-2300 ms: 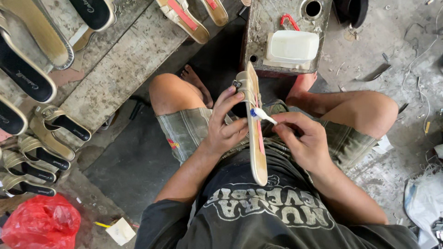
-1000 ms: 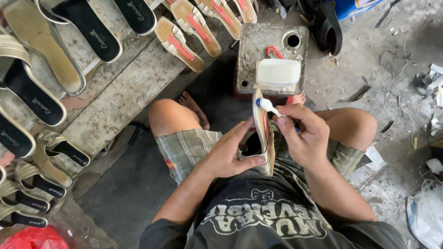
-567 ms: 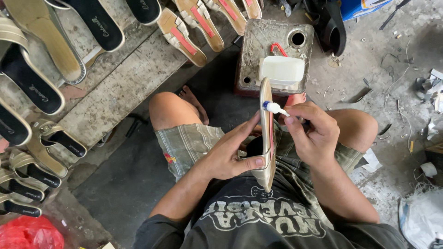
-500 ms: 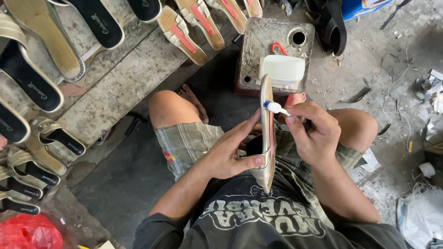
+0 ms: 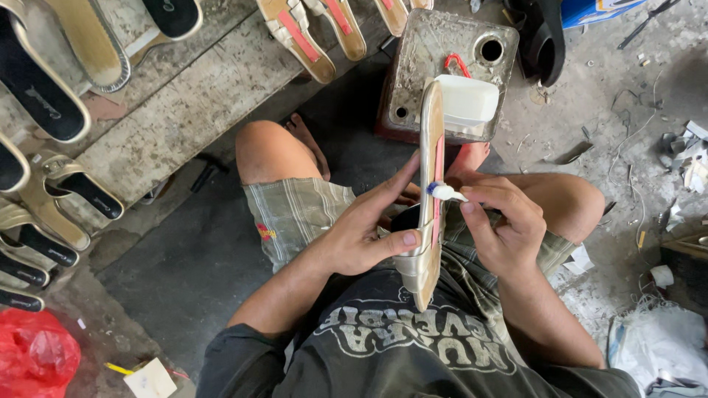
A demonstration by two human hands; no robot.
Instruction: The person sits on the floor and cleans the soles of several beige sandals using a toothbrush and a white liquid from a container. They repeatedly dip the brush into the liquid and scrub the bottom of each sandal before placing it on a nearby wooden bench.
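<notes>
Fingers of the left hand clamp the gold, pink-lined sandal sole edge-up over the lap, while the right hand pinches a small white-tipped brush, probably glue-loaded, against the lining: keep strokes thin, sole steady.

You have two hands in view: your left hand and your right hand. You see one gold sandal sole held on edge and one small white-tipped brush. One white tub sits on one rusty metal can. Three gold-and-red soles lie at the top, partly cut off. About nine more sandals line the concrete slab at the left; some run out of view. There is one red plastic bag.
</notes>
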